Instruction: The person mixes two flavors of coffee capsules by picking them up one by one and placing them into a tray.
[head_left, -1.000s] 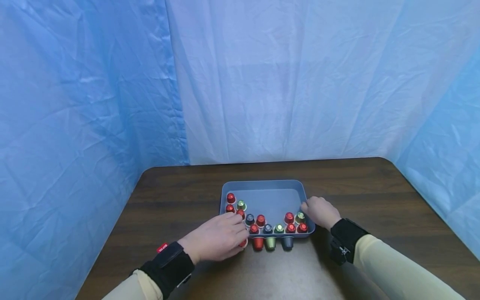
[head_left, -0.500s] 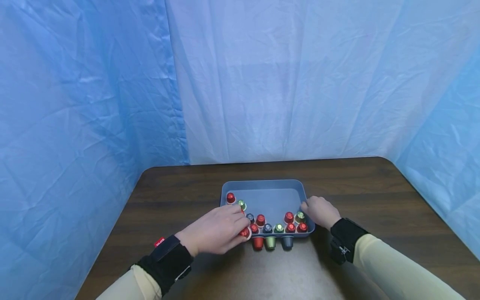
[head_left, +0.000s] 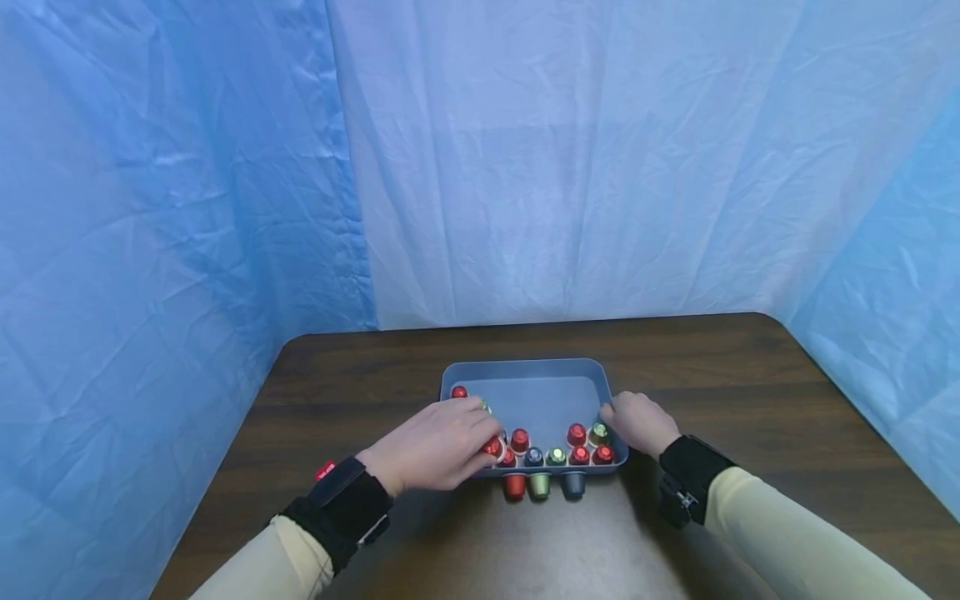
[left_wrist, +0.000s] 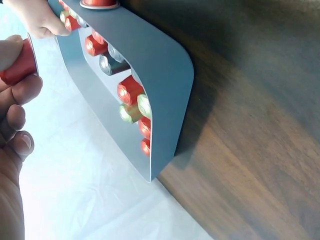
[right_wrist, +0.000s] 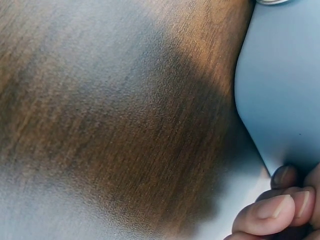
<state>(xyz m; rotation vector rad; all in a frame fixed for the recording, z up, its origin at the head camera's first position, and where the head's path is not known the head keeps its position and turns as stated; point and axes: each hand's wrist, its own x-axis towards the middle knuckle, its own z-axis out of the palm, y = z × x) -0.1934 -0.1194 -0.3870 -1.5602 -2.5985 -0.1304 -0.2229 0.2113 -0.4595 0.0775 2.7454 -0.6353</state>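
My left hand pinches a red coffee capsule between thumb and fingers, over the near left corner of a grey-blue tray. Its silver rim shows in the left wrist view. Inside the tray, red, green and dark blue capsules stand along the near side; a red capsule sits just right of the left hand, which hides others at the left. At the tray's right wall, my right hand grips the edge with curled fingers, also seen in the right wrist view as bent fingers against the wall.
Along the outside of the near wall are a red capsule, a green capsule and a dark blue capsule. Everything rests on a dark wooden table. Blue and white sheets hang behind it.
From in front of the tray's near left corner, my left hand has lifted the red capsule and moved forward and slightly right over the tray. The right hand has stayed on the tray's edge.
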